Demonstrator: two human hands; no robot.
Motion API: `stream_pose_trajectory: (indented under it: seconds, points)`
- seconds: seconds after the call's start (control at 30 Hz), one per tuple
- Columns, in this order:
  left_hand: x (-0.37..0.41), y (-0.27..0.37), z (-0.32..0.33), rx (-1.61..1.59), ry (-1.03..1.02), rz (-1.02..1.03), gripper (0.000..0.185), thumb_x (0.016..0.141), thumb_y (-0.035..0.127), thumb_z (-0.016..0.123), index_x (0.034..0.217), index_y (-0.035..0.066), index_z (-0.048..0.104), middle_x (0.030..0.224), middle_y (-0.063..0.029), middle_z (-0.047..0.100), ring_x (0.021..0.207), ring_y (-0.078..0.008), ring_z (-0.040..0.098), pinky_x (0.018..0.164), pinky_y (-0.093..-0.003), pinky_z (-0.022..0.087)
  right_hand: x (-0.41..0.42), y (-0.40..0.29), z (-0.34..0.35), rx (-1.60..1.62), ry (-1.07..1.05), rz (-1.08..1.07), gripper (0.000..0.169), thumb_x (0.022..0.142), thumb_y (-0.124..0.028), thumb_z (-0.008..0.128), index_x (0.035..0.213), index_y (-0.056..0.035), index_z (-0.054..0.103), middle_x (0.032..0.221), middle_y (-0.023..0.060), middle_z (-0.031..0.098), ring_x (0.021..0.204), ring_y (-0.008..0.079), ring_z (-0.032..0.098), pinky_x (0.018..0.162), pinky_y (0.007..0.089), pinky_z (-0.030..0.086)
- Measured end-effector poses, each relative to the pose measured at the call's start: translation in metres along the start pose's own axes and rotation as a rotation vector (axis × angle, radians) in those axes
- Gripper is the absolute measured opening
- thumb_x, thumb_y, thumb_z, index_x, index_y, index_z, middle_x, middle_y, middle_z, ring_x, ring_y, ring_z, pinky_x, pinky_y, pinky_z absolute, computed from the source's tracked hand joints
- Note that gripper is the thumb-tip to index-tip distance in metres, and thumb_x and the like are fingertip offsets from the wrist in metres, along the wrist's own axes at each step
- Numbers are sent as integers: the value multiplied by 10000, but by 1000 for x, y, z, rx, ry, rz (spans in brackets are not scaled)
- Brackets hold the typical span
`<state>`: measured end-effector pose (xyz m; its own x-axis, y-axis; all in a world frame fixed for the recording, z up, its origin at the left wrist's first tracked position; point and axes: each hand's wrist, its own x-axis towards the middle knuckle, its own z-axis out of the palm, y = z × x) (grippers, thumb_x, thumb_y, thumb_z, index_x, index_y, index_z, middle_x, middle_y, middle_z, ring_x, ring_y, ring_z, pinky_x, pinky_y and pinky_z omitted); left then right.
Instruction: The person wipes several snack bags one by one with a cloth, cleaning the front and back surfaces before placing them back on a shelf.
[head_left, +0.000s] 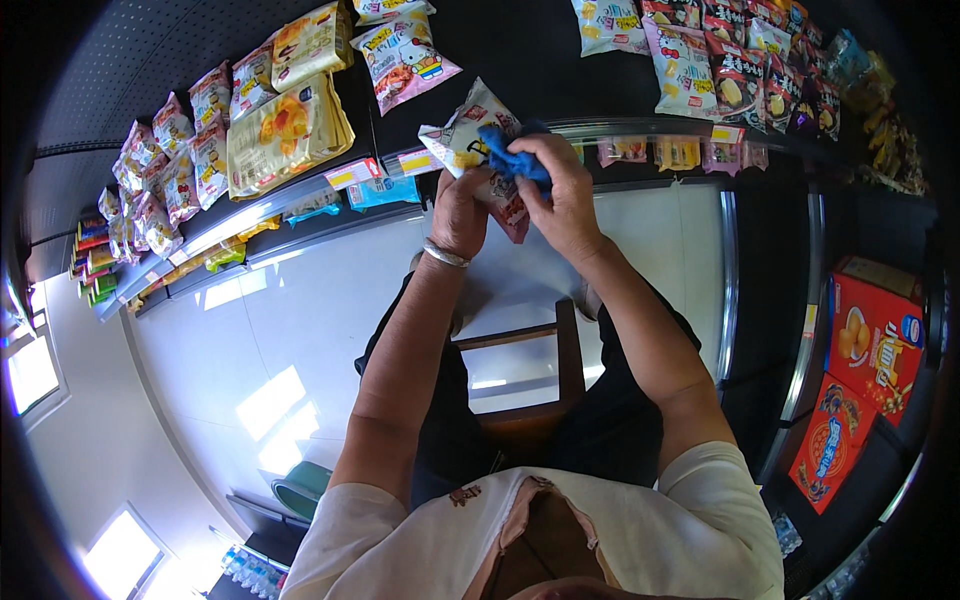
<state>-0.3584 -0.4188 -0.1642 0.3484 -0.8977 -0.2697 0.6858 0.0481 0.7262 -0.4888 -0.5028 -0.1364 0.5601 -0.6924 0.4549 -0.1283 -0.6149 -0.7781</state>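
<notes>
Between my two hands is a white and pink snack bag (466, 142), tilted, in front of the shelf edge. My left hand (459, 214) grips the bag by its lower left side. A crumpled blue cloth (517, 156) is pinched in my right hand (561, 196) and lies against the bag's printed front, covering part of it. Just beyond my hands, a similar bag with a cartoon cat (406, 60) rests on the black shelf (510, 45).
Yellow croissant packs (289, 135) and small snack bags (210, 157) line the left shelf. More bags (682, 71) sit at the right. Price tags (352, 174) run along the shelf edge. A wooden stool (570, 360) is beneath me. Red boxes (874, 337) stand on the right-hand shelving.
</notes>
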Motion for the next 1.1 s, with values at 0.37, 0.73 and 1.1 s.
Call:
stream_pose_trajectory:
  seconds: [0.37, 0.73, 1.1]
  points:
    - [-5, -12, 6, 222, -26, 51, 803, 923, 705, 406, 1445, 94, 391, 1306, -129, 562, 1193, -266, 545, 994, -463, 444, -10, 13, 12, -65, 8, 179, 710, 735, -192, 813, 1310, 1, 443, 1183, 229, 537, 1059, 369, 588, 923, 426, 475]
    - [0, 22, 6, -50, 102, -120, 536, 945, 491, 590, 1213, 27, 577, 1058, -85, 667, 939, -149, 649, 826, -314, 537, 2, 16, -3, 776, -205, 779, 556, 798, -158, 780, 1264, 15, 532, 1144, 145, 638, 1087, 198, 602, 974, 333, 450]
    - [7, 9, -11, -47, 177, -86, 448, 919, 364, 685, 1173, 11, 578, 1019, -76, 678, 889, -167, 676, 799, -323, 563, 10, 15, -11, 753, 244, 583, 489, 876, -273, 733, 1289, -93, 545, 1146, 62, 566, 1068, 136, 531, 954, 274, 418]
